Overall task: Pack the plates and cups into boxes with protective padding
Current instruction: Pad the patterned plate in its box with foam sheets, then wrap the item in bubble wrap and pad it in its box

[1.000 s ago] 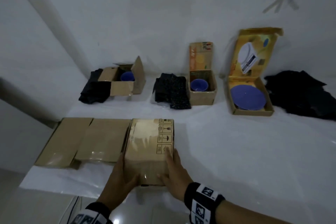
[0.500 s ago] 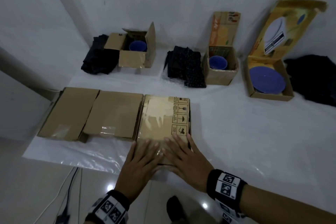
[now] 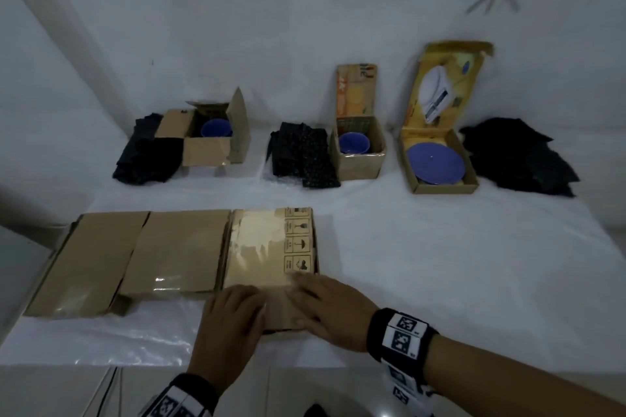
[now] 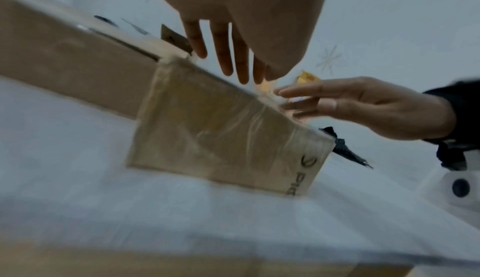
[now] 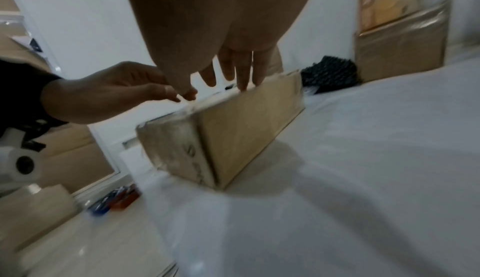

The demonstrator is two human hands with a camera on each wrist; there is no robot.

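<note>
White plastic sheeting covers the counter (image 3: 440,264) where your left hand (image 3: 230,325) and right hand (image 3: 330,308) lie flat, fingers straight, on the taped box (image 3: 271,247) at the near edge. That glossy tape looks slick, so a hard push could slide it off. Blue cup (image 3: 354,142) and plate (image 3: 435,162) wait in open cardboard boxes by soft dark padding (image 3: 301,154).

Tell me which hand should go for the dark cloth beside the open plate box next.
Right, probably. The right hand rests on the taped box on the side nearer the plate box and black cloth; the left hand would have to cross over.
</note>
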